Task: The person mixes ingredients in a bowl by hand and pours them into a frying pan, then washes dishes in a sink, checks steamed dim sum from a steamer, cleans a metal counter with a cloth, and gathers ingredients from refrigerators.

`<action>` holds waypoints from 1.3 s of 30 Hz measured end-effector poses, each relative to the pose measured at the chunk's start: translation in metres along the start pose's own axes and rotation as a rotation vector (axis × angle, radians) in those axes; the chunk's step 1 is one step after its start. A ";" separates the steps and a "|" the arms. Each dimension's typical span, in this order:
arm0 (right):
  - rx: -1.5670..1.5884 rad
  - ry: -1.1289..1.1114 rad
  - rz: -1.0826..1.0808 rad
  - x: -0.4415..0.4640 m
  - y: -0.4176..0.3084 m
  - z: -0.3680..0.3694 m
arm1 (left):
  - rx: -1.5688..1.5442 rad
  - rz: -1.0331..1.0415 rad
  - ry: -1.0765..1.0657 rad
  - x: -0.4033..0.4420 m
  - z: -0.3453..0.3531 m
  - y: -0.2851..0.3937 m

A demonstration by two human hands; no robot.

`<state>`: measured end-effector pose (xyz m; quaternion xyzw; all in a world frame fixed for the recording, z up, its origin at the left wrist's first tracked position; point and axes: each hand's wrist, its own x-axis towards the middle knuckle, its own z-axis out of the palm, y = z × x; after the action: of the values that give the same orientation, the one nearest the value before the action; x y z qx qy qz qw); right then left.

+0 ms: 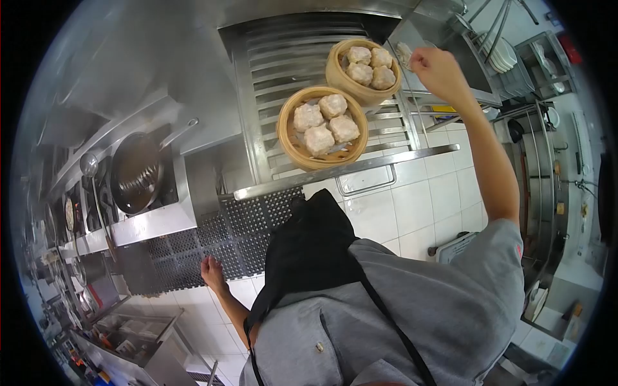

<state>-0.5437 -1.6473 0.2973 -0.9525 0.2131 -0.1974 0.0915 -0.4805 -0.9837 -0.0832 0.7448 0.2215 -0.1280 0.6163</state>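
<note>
My right hand (440, 72) is raised at the upper right, fingers curled in. Whatever they hold, if anything, is hidden. A pale crumpled item (404, 56), perhaps a cloth, shows just left of its fingertips; I cannot tell whether they touch. Beside it stands a round bamboo steamer (367, 95) with several dumplings (362, 74). Nearer to me, a second bamboo steamer (290, 151) also holds several dumplings (320, 139). Both rest on a slatted metal rack (277, 80). Low at my left side hangs my left hand (214, 275), loosely closed, with nothing visible in it.
A wok (136, 174) with dark liquid sits on the stove at left, near a long-handled ladle (90, 165). A metal rail (347, 172) edges the rack before me. Black perforated matting (241, 222) covers part of the tiled floor. Plates (502, 56) stand at the upper right.
</note>
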 end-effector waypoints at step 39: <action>1.016 -0.960 0.702 -0.025 -0.073 0.026 | 0.766 0.327 -1.180 -0.114 0.280 0.414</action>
<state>-0.5272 -1.5688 0.2839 -0.6517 0.3225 0.2034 0.6556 -0.3548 -1.3352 0.2686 0.7390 -0.3230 -0.4837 0.3400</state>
